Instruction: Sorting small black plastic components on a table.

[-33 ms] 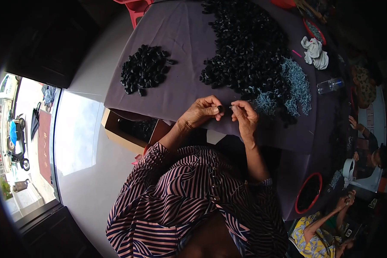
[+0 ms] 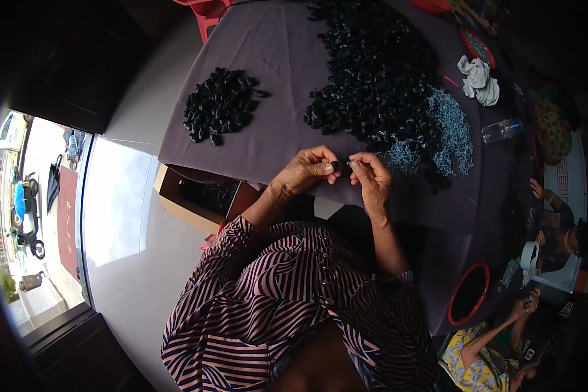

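Over the near edge of the cloth-covered table, my left hand [image 2: 311, 168] pinches a small black ribbed part [image 2: 334, 166] between thumb and fingertips. Close beside it, my right hand [image 2: 372, 178] has thumb and forefinger pressed around a tiny light piece, too small to make out well. A narrow gap separates the two hands. Beyond them spreads a large heap of black ribbed parts [image 2: 366, 78]. Small blue-grey pieces [image 2: 452, 130] lie piled along its right side, some mixed into its near edge. A smaller pile of black parts [image 2: 219, 104] sits at the left.
Below the table's left edge stands an open cardboard box [image 2: 176, 208] with dark contents. To the right are a crumpled white cloth [image 2: 479, 81], a clear plastic bottle [image 2: 502, 130] and a red-rimmed basin [image 2: 482, 287]. Other people's hands [image 2: 528, 304] work at the far right.
My right hand has shifted very slightly left, toward the black part in my left hand. The left hand and the piles look the same.
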{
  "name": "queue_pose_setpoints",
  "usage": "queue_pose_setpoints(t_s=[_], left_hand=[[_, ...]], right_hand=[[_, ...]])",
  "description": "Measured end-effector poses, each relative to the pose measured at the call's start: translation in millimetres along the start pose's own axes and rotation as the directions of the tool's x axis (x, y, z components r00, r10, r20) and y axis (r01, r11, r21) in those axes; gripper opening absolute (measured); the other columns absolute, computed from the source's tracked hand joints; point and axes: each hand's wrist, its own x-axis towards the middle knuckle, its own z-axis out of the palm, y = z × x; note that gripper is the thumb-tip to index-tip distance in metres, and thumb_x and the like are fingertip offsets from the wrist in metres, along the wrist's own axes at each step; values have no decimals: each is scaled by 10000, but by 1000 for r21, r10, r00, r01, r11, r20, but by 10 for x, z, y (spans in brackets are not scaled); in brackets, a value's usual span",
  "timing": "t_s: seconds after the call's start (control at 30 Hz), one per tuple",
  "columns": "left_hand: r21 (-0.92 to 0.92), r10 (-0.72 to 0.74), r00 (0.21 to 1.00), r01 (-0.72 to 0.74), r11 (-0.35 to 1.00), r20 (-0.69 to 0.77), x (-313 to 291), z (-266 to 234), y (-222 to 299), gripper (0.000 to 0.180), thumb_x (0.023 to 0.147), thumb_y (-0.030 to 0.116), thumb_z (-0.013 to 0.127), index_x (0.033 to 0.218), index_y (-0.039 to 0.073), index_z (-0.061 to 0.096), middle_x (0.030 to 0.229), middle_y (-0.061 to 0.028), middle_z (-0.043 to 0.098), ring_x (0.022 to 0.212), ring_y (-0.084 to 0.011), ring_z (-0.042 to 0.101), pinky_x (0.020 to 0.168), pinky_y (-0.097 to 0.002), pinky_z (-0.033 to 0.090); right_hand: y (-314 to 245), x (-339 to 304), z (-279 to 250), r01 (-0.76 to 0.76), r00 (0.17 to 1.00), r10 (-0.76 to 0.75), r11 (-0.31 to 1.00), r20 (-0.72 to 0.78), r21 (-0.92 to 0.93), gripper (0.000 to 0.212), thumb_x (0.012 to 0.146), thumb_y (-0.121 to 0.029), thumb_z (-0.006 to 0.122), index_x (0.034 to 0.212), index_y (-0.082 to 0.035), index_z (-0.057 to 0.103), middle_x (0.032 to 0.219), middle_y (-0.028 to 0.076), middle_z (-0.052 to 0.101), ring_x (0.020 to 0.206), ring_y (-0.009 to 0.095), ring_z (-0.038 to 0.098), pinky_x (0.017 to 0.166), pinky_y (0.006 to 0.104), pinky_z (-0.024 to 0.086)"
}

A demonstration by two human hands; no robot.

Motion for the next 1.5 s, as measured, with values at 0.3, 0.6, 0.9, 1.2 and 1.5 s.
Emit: queue_pose_setpoints(t_s=[0.3, 0.6, 0.9, 1.2, 1.5], left_hand=[[167, -45, 999, 44, 985, 0, -4, 44, -16, 101, 718, 57, 530, 790, -7, 499, 702, -65, 524, 623, -118, 493, 602, -215, 405], [120, -23, 999, 28, 992, -40, -11, 44, -69, 122, 720, 73, 534, 795, -21, 509, 690, -52, 527, 599, -100, 488, 572, -197, 410], [80, 36, 999, -32, 996, -39, 22, 51, -117, 113, 728, 71, 523, 788, -24, 512, 680, -54, 528, 604, -106, 492, 567, -204, 409], [184, -159, 985, 144, 972, 71, 52, 125, -100, 90, 652, 2, 576, 725, -18, 527, 631, -39, 526, 564, -94, 503, 541, -187, 412], [302, -246, 961, 198, 932, 130, 98, 135, -166, 115, 649, -4, 582, 748, -15, 525, 650, -28, 534, 585, -85, 510, 545, -181, 415]], right_hand=[[-28, -39, -3, 237, 968, -200, 923, 149, -304, 53, 738, -53, 502, 776, -15, 505, 672, 24, 474, 554, 86, 459, 470, 192, 361], [-119, -44, -16, 578, 815, -429, 555, 390, -598, 134, 709, 22, 487, 842, 11, 477, 742, 105, 486, 646, 215, 511, 536, 276, 426], [-102, -42, 0, 598, 802, -464, 623, 377, -505, 177, 721, 33, 442, 891, 20, 489, 727, 88, 480, 628, 181, 512, 523, 234, 426], [-61, 609, 127, 504, 862, -347, 662, 370, -555, 69, 693, -28, 505, 755, -10, 530, 703, 80, 500, 605, 201, 521, 521, 263, 431], [263, 995, 384, 683, 717, -304, 121, 628, -721, 102, 652, -51, 541, 712, -10, 470, 703, 110, 442, 627, 246, 500, 522, 306, 435]])
